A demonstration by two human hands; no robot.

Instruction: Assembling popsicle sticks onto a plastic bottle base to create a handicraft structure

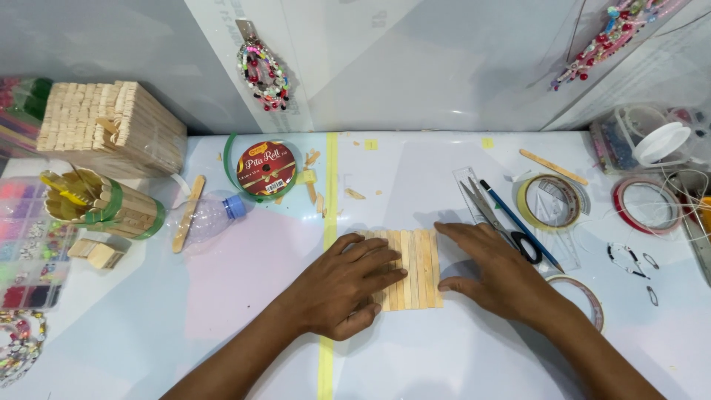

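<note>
the white table (459, 355) is the biggest thing, and near its middle lies a flat mat of wooden sticks (416, 268) set side by side, right beside the yellow tape line (326, 222). the left hand (344, 285) lies flat and open on the mat's left part, likely to keep the sticks from sliding, while the right hand (492, 270), fingers spread and gripping nothing, presses against the mat's right edge as if to push the sticks snug. just right of the mat lie scissors (498, 221) and a blue pencil (518, 222), and far left of it sits a big stack of spare sticks (111, 126).
</note>
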